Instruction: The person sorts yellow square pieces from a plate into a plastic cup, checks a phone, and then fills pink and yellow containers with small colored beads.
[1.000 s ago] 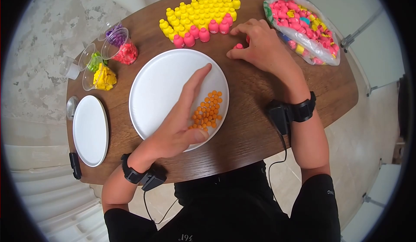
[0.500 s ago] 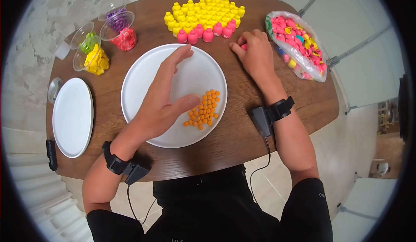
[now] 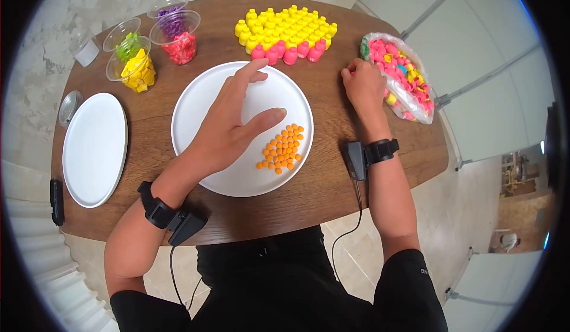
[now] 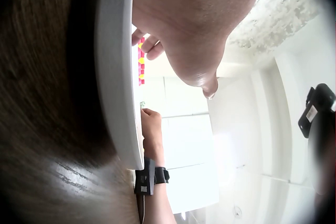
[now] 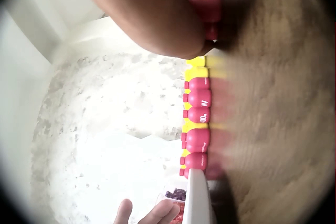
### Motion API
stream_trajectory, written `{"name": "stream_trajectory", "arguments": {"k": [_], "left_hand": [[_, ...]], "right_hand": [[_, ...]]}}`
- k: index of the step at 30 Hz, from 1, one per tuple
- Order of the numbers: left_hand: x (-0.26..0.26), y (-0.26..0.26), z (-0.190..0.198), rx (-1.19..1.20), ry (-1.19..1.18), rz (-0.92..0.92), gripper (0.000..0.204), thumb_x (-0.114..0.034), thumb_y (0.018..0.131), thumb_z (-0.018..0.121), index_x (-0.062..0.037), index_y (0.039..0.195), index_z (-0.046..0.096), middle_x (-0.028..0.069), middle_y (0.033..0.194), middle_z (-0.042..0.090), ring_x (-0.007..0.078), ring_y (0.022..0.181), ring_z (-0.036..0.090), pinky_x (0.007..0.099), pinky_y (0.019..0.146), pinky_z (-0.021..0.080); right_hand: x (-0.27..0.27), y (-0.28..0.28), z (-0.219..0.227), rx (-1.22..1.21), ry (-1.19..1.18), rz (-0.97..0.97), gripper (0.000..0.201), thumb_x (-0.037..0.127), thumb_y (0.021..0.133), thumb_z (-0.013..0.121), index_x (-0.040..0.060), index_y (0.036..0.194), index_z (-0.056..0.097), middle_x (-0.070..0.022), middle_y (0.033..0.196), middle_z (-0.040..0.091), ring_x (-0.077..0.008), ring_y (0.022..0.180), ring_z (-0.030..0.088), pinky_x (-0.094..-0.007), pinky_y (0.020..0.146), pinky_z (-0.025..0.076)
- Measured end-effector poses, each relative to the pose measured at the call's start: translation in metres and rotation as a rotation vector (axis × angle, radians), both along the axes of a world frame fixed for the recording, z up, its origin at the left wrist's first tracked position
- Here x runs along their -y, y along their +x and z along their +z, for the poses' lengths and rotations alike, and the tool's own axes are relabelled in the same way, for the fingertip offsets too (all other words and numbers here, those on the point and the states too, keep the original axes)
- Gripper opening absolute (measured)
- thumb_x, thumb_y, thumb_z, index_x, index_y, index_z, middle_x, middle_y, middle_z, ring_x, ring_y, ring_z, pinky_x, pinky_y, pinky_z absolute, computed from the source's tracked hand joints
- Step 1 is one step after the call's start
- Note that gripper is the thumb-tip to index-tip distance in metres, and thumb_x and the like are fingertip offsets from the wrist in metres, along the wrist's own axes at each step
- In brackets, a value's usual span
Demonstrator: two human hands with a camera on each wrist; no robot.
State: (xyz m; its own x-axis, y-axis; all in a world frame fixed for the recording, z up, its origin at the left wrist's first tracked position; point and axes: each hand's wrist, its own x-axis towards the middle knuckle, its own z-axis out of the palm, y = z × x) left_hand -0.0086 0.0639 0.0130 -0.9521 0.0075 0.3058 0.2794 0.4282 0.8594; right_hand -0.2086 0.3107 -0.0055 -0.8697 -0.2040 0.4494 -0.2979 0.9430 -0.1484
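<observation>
Largest first: wooden table (image 3: 332, 133), with a large round white plate (image 3: 193, 109) near its middle and a smaller white plate (image 3: 95, 148) off to the left. Clear cups (image 3: 193, 23) of coloured bits at the far left. Open plastic bag (image 3: 425, 116) at the right, full of pink and yellow pieces.

Beyond the round plate, yellow bottles (image 3: 285, 26) in a packed block; pink bottles (image 3: 290, 56) line its near side, all upright.

Left hand (image 3: 222, 124) over the round plate, spread, thumb well out from the fingers; no object seen in its grip. Right hand (image 3: 364, 85) low by the bag, fingers curled. Right wrist view, blurred: a pink piece (image 5: 207, 7) at those fingers, apparently pinched; head view hides it.

Change: right hand has drawn away from the plate and pink row toward the bag. Left thumb now lies clear of the orange pieces, which it partly covered a second ago. My reading: the pink piece is being handled away from the row, not added to it, and the bottle block stands undisturbed.

Smallest: orange pieces (image 3: 280, 149) loosely grouped on the plate's right side, near the left thumb, apparently untouched.
</observation>
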Motion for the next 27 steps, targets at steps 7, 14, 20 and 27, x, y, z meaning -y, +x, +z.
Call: {"name": "stream_trajectory", "arguments": {"k": [7,14,20,27], "left_hand": [[-0.002,0.001,0.004,0.025,0.016,-0.005,0.072,-0.017,0.097,0.064,-0.0117,0.162,0.034,0.0139,0.148,0.056,0.0261,0.141,0.049,0.0443,0.117,0.036],[-0.003,0.001,0.008,0.037,0.026,-0.001,0.072,-0.011,0.095,0.061,-0.0109,0.162,0.034,0.0131,0.148,0.057,0.0256,0.140,0.049,0.0447,0.117,0.035],[-0.004,0.002,0.009,0.055,0.021,-0.001,0.073,-0.015,0.094,0.062,-0.0108,0.161,0.035,0.0129,0.147,0.058,0.0254,0.140,0.049,0.0448,0.118,0.034],[-0.005,0.002,0.009,0.072,0.019,0.013,0.073,-0.014,0.092,0.062,-0.0108,0.160,0.037,0.0119,0.146,0.058,0.0252,0.140,0.050,0.0450,0.118,0.034]], "right_hand": [[0.001,0.006,0.001,0.037,-0.051,0.010,0.023,0.024,0.085,0.077,0.0025,0.093,0.076,-0.0240,0.103,0.070,-0.0413,0.108,0.064,-0.0512,0.092,0.054],[0.000,0.021,0.021,0.219,-0.054,-0.050,0.030,0.025,0.081,0.084,0.0020,0.098,0.074,-0.0217,0.105,0.069,-0.0401,0.109,0.065,-0.0485,0.091,0.056],[-0.012,0.000,0.008,0.335,-0.325,0.151,0.020,0.009,0.076,0.082,0.0029,0.094,0.076,-0.0145,0.094,0.074,-0.0286,0.092,0.072,-0.0427,0.083,0.058],[-0.017,-0.003,0.014,0.502,-0.474,0.265,0.027,0.000,0.076,0.082,-0.0023,0.102,0.077,-0.0042,0.080,0.072,-0.0103,0.066,0.066,-0.0266,0.061,0.054]]}}
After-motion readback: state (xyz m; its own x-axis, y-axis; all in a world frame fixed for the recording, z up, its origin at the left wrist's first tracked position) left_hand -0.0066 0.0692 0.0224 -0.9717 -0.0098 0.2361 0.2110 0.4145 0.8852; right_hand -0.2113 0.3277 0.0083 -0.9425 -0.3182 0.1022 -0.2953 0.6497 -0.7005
